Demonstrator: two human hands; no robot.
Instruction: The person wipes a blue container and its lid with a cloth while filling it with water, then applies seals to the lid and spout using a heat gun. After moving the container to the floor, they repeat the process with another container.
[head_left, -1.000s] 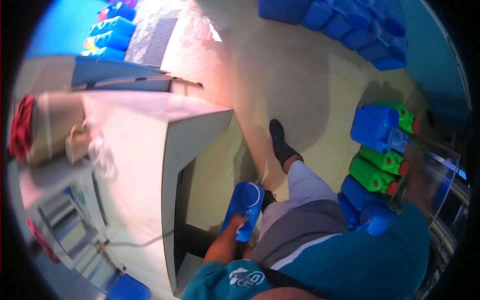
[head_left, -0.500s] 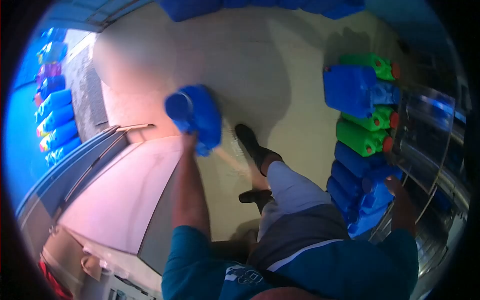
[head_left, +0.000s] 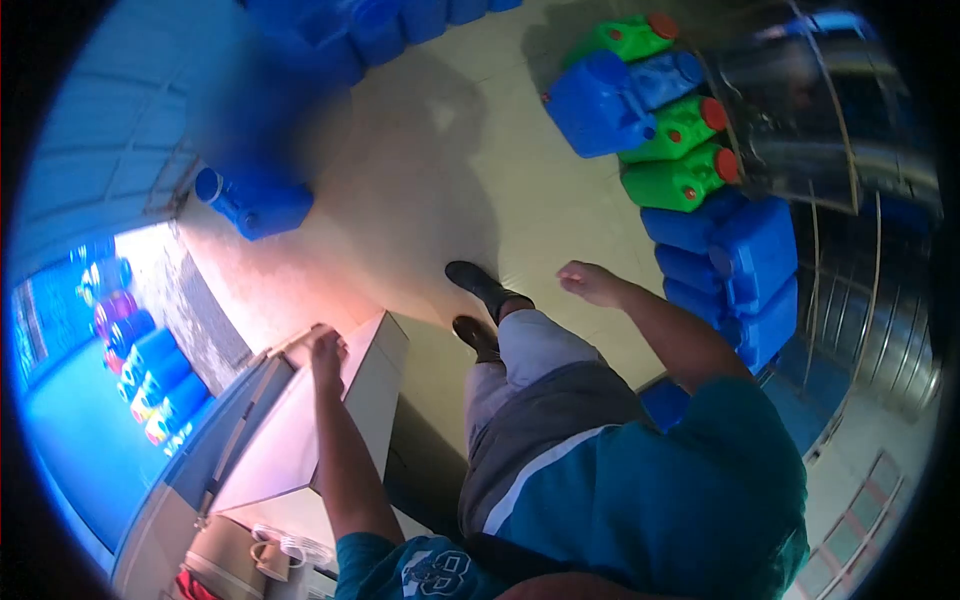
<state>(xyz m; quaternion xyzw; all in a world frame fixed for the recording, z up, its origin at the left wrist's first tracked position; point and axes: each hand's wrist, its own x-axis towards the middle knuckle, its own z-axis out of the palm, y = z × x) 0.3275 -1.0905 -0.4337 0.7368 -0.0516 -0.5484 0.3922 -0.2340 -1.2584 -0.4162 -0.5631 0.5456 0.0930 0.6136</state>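
My left hand (head_left: 327,358) is empty, with loosely bent fingers, over the near end of the white-topped counter (head_left: 290,440). Out over the floor, my right hand (head_left: 592,284) holds nothing, its fingers slightly curled. A blue jerrycan (head_left: 272,208) with a round cap is at the left, beyond my left hand. To the right of my right hand, blue jerrycans (head_left: 755,255) are stacked beside a metal rack. Past them are green jerrycans (head_left: 665,180) with red caps, and another blue jerrycan (head_left: 600,105) rests over that group.
More blue jerrycans (head_left: 375,35) line the far side. Through the doorway at left, several containers (head_left: 165,370) stand in a row outside. The metal rack (head_left: 890,310) borders the right side. A brown bag (head_left: 225,555) lies by the counter's near end.
My left hand has let go of the blue jerrycan it carried and drawn back over the counter. My right hand has left the stacked jerrycans and swung forward. The view has turned.
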